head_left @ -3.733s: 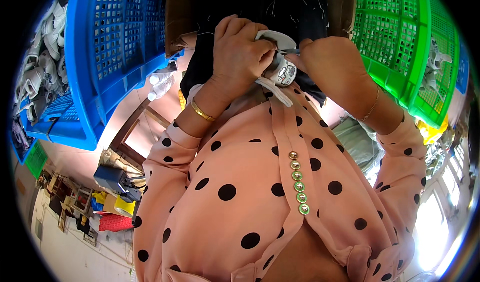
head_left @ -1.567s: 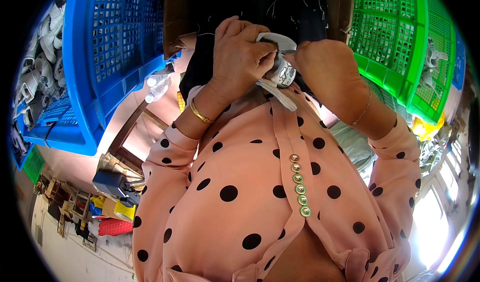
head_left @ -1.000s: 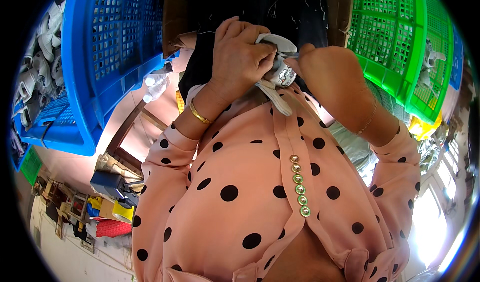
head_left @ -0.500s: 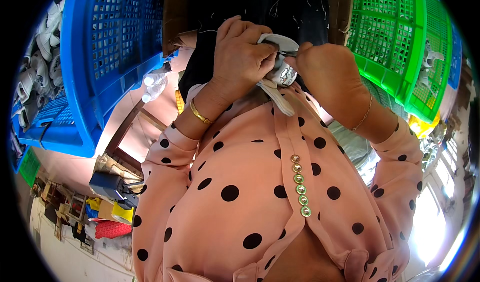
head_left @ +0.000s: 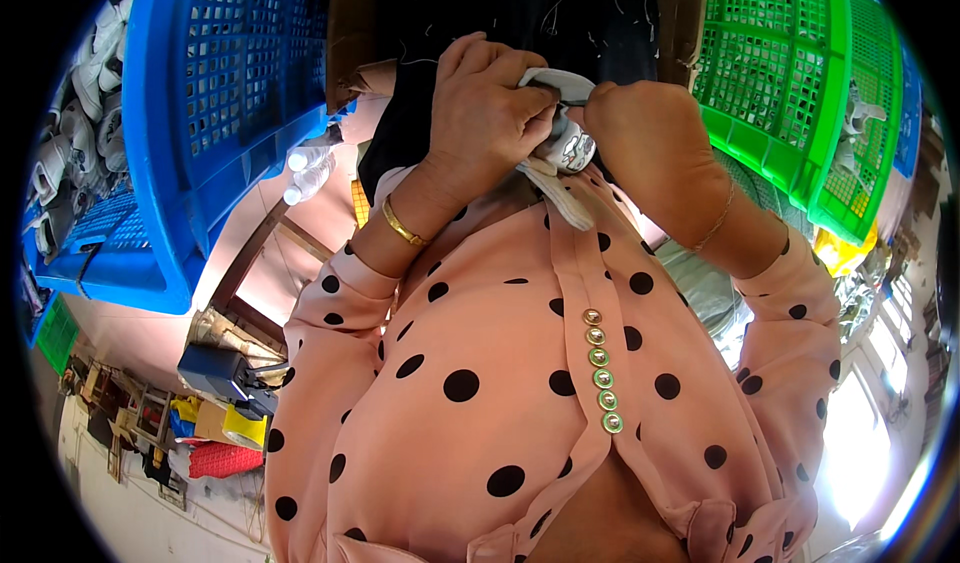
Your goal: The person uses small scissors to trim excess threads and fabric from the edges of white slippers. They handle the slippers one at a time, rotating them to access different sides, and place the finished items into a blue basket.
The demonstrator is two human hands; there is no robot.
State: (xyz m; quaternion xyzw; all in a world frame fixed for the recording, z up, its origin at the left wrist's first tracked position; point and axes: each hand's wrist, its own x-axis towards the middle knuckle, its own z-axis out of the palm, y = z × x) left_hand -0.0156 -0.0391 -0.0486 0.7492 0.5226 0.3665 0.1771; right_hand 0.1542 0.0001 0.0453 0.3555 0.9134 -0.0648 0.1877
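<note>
My left hand (head_left: 490, 108) is closed around a small white and grey shoe upper (head_left: 573, 151) with a dark printed pattern, held above my lap. Its pale rounded edge rises between my two hands, and a whitish strip hangs down towards my shirt. My right hand (head_left: 645, 133) makes a fist at the upper's right side, thumb side close against the edge. What sits inside that fist is hidden. Part of the upper is covered by my left fingers.
A blue plastic basket (head_left: 160, 193) at the left contains several whitish shoe pieces (head_left: 85, 133). Green baskets (head_left: 780, 53) stand at the right. Clear bottles (head_left: 312, 171) are beside the blue basket. Black cloth (head_left: 520, 13) with loose threads lies ahead, between brown cardboard sides.
My right hand has shifted slightly left and up, closer to the shoe upper's edge. The left hand has barely moved and keeps its hold.
</note>
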